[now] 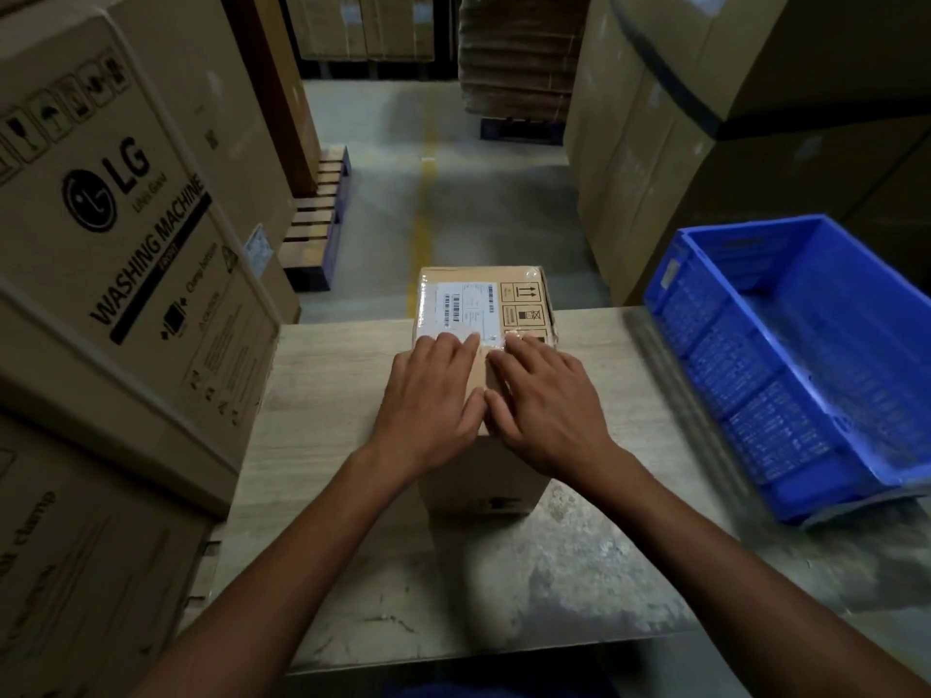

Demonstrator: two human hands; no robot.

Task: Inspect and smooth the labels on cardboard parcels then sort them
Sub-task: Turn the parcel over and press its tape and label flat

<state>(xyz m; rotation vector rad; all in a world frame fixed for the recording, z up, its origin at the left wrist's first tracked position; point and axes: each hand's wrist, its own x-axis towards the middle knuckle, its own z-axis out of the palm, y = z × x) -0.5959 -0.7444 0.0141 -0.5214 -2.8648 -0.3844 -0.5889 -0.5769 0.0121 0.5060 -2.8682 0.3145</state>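
Note:
A small cardboard parcel (524,279) stands in the middle of the worktable (322,395). On its top face is a white label (466,302) with barcodes, and printed handling symbols sit to the label's right. My left hand (428,395) lies flat on the near half of the top, its straight fingers touching the label's near edge. My right hand (541,403) lies flat beside it, fingertips on the taped near-right corner of the top. Both hands cover most of the near part of the top face.
A blue plastic crate (806,365) sits at the table's right end. Large washing-machine cartons (121,234) are stacked at the left. Tall cartons (655,168) stand at the right. Beyond the table an aisle with a yellow floor line (425,214) runs past pallets (317,219).

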